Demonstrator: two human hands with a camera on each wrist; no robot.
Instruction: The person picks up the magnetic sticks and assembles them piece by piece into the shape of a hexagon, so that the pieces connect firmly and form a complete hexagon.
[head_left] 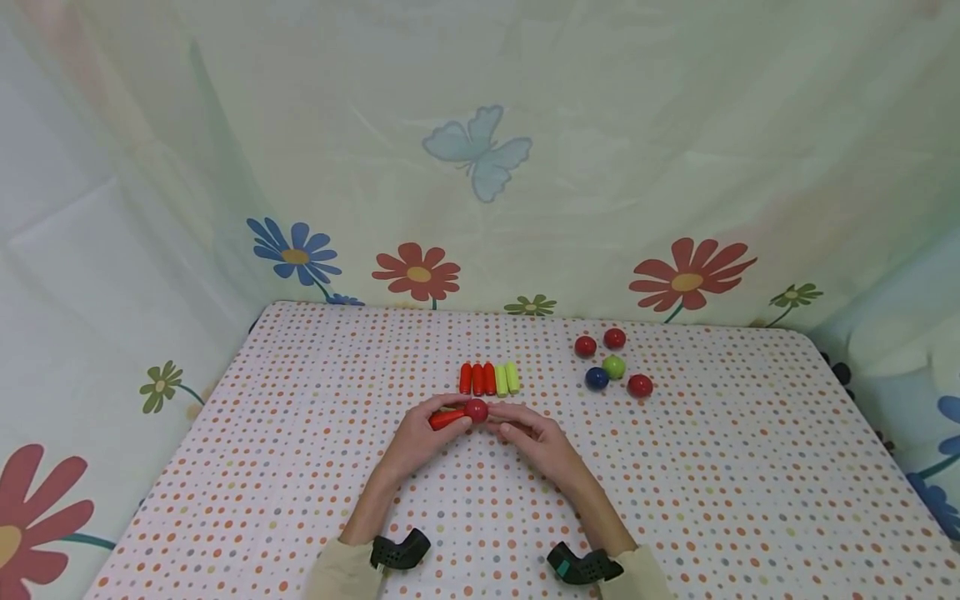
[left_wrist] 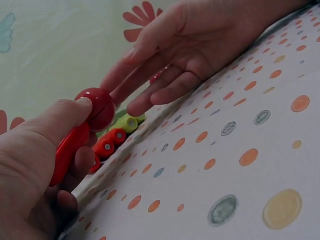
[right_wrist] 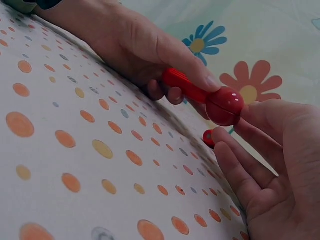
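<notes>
My left hand (head_left: 422, 433) grips a red rod (head_left: 446, 419) between thumb and fingers. A shiny red ball (right_wrist: 224, 106) with a seam around it sits against the rod's end, by the left thumb tip. Facing it from the other side, my right hand (head_left: 534, 437) has its fingers extended loosely, the fingertips close to the ball. Whether they touch it I cannot tell. Just beyond the hands lie three red rods (head_left: 477, 379) side by side, with two yellow-green rods (head_left: 507, 378) next to them. In the left wrist view, round grey spots show on the rod ends.
Right of the rods, a loose group holds a blue ball (head_left: 597, 378), a green ball (head_left: 613, 367) and three red balls (head_left: 640, 386). Everything rests on a dotted tablecloth (head_left: 300, 467). A flowered curtain (head_left: 570, 192) hangs behind the table's far edge and along the sides.
</notes>
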